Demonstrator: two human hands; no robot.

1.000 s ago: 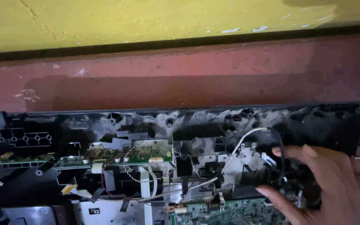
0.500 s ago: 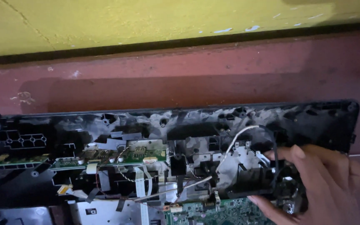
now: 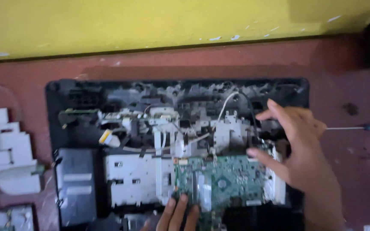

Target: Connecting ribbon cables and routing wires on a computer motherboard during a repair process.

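On the green board [image 3: 225, 184], left fingers [image 3: 180, 205] have newly arrived.

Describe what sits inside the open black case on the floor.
The black case holds a green circuit board, a white metal plate, white cables and a dark panel. The right hand covers the right edge.

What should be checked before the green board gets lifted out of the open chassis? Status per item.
1. Right hand grips the right edge of the green circuit board: ok.
2. Left hand fingertips rest on the board's lower left edge: ok.
3. White cable above the board unplugged: cannot tell.
4. Board screws removed: cannot tell, picture blurred.
5. Screwdriver on the floor to the right, clear of the black chassis: ok.
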